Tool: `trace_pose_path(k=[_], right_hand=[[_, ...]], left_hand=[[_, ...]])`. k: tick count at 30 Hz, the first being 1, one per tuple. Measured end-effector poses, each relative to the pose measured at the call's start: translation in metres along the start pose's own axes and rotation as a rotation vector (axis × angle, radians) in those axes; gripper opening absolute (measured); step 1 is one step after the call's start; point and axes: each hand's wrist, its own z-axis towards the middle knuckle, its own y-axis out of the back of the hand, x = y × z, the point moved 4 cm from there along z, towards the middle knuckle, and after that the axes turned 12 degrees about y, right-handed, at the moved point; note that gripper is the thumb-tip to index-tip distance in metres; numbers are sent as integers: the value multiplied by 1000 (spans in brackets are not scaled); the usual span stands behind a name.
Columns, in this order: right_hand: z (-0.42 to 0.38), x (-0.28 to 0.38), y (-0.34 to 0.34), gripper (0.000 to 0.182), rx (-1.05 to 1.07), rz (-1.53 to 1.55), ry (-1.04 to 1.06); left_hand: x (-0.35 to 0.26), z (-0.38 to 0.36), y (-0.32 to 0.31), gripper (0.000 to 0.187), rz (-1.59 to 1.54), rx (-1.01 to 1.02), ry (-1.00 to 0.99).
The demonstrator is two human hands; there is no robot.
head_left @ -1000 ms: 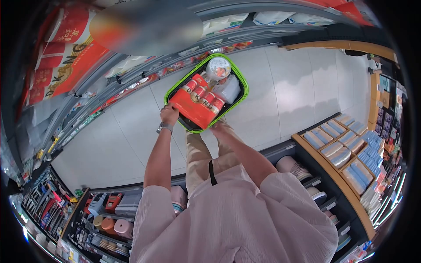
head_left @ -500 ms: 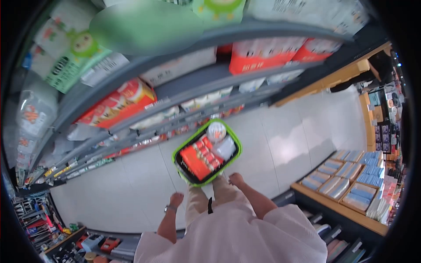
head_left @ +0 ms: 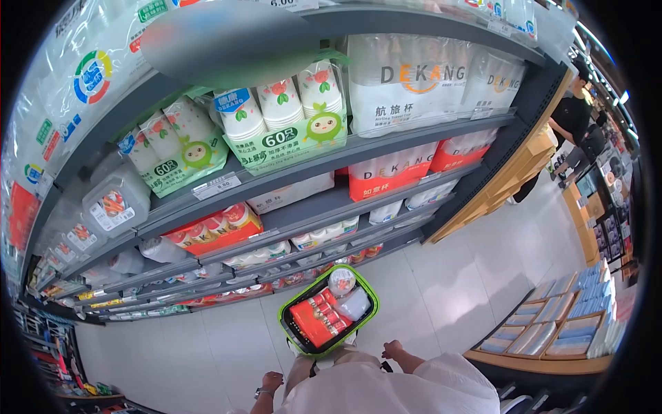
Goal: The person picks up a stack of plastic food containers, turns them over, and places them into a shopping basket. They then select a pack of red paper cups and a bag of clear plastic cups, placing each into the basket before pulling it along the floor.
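The green-rimmed basket appeared to stand on the floor, just in front of the wearer's legs. Taking it as the clock's centre, with twelve toward the top of the view, a red pack of cups lay inside toward eight, a round tub at one and a clear packet at about three.

Outside the rim, the left hand hung at seven o'clock and the right hand at four, both apart from the basket. Neither seemed to hold anything; the fingers looked loosely bent, but at that size I could not tell whether they were closed.

To handle the basket well, I judged, a hand on each side of the rim would have kept it level and stopped the round tub rolling. Standing so near the legs, it also called for a glance down before any step.

Farther out, green-labelled cup packs sat on the shelving between eleven and twelve, with a large white pack toward one. Blue packets lay at three, and another person stood toward two.
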Motion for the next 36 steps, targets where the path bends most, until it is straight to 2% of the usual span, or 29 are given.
trace_pose_path(k=[4,8,11,14,16,17,19,23,25,28,29,31,36], right_hand=[[8,25,-27,33,110,1,101],[2,61,-48,35,112,51,196],[-6,75,-57,38,135,54,261],[-19,72,-58,38,101,63,278],[-34,67,-53,37,47,-21,224],[-40,62,-50,37,37,-25,227],[-55,56,-42,37,-33,-425,376],[-65,15,-40,41,-51,-287,207],[-49,-6,-40,42,-97,-531,340],[-53,-19,-42,44,-17,-521,351],[-32,-39,-42,44,-21,-517,351],[26,-81,-54,45,45,-685,572],[-59,-40,-44,44,-90,-537,391]], left_hand=[[-32,-15,-4,25,107,-40,-137],[-49,-34,4,26,188,-34,-184],[-53,-45,19,27,212,-62,-261],[-41,-34,31,27,148,20,-235],[-25,7,17,26,1179,-105,-694],[-20,10,19,26,1174,-103,-703],[-3,15,21,26,988,-14,-592],[32,18,10,25,1099,-98,-609],[68,45,2,29,681,-86,-630],[79,46,-22,32,1025,-76,-709],[80,45,-20,32,1028,-76,-713],[80,42,-17,32,1059,-71,-750],[98,42,-24,32,1132,-45,-827]])
